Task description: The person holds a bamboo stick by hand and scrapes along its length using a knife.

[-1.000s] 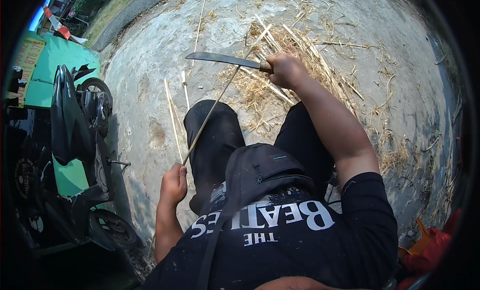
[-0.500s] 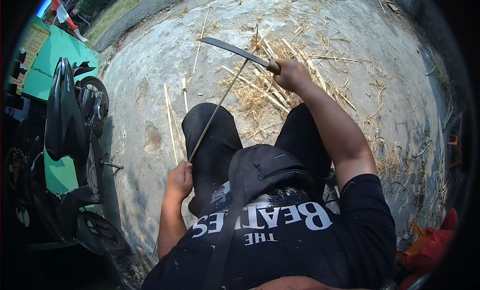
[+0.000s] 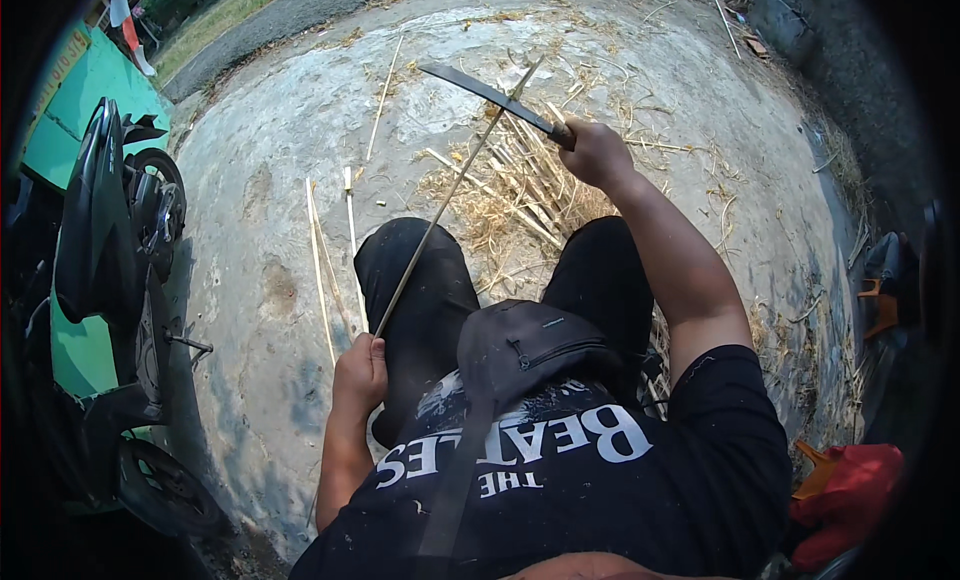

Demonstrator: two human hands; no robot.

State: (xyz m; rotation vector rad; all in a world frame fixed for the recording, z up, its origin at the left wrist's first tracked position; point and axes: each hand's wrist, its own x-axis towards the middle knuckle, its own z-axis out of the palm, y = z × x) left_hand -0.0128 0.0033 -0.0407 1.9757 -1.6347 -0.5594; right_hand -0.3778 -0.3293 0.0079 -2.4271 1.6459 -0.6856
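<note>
My left hand [image 3: 359, 375], beside my left knee, is closed round the lower end of a long thin wooden stick [image 3: 432, 225]. The stick slants up and away to the right, over my left thigh. My right hand [image 3: 597, 154] grips the handle of a machete [image 3: 480, 90] with a long dark blade. Its blade crosses the stick near the far end, and a short length of stick shows beyond it. I cannot tell how firmly blade and stick touch. Under them lies a pile of pale split sticks and shavings [image 3: 520, 190].
Several pale sticks [image 3: 322, 270] lie on the concrete ground left of my knees. A dark motorcycle [image 3: 100, 220] stands at the left before a green panel [image 3: 105, 130]. At the lower right is a red cloth-like thing [image 3: 850, 505]. A dark waist bag [image 3: 530, 350] rests on my lap.
The view has shifted slightly, so the ground and motorcycle sit further left. My right hand and the machete have moved a little to the right; more of the stick's far end shows beyond the blade.
</note>
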